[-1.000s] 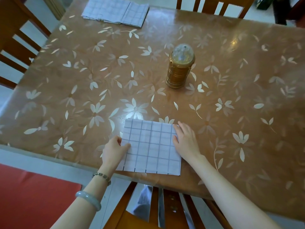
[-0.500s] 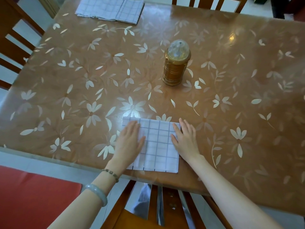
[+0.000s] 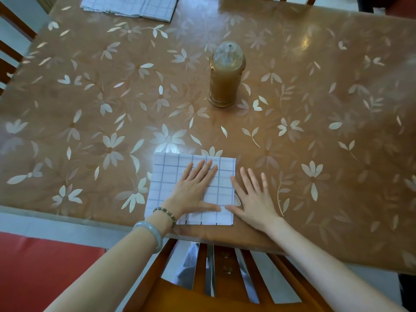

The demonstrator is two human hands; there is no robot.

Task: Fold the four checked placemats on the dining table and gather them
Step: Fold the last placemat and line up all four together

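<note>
Folded placemat [image 3: 171, 183] lies lower centre, at the near edge of the table [image 3: 315, 143], pressed under your left hand [image 3: 194, 189], fingers straight. Your right hand [image 3: 254, 199] rests flat and spread just beside its right edge. Other placemats [image 3: 135, 5] sit upper left, well apart; your left hand is judged nearer.

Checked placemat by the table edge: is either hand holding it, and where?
Neither grips it. The left hand presses flat on the middle of the placemat; the right hand lies flat at its right edge, mostly on the table.

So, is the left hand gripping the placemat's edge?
No, the left hand lies flat, fingers straight, on top of the folded placemat.
</note>
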